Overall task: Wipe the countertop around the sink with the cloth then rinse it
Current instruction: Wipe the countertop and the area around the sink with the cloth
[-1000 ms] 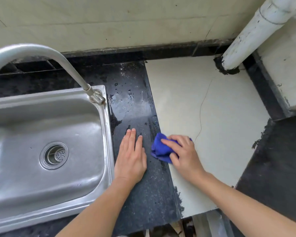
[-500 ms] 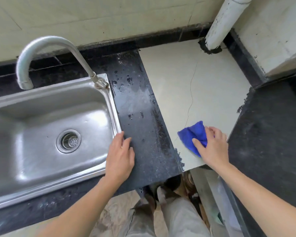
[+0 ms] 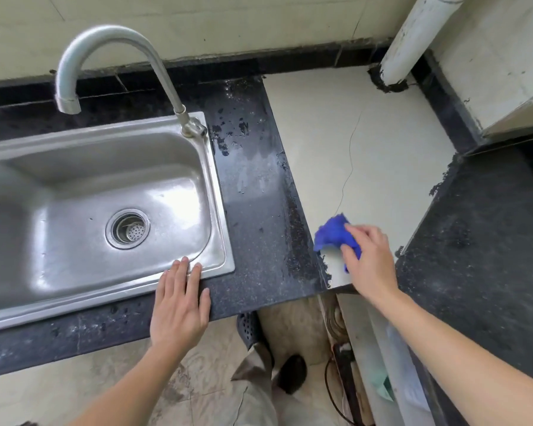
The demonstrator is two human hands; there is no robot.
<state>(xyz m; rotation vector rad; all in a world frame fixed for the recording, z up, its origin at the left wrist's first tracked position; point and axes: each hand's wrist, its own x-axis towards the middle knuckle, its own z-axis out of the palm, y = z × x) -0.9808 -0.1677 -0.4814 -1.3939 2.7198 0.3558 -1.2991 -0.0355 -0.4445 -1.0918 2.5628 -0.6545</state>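
Left hand (image 3: 180, 305): fingers straight, flat on countertop (image 3: 259, 210) at sink (image 3: 219, 241) rim. Right hand (image 3: 368, 256): gripping bunched blue cloth (image 3: 331, 233), which lies under its fingers on pale tile (image 3: 366, 142).

Can't read a single word, label or number anywhere here, not on the sink (image 3: 222, 210), tap (image 3: 111, 38) or pipe (image 3: 413, 35).

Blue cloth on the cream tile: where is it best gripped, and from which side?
Probably the bunched near end of the crumpled blue cloth, from above, as the right hand does: it lies low and soft on the cream tile, so fingers curl over it.
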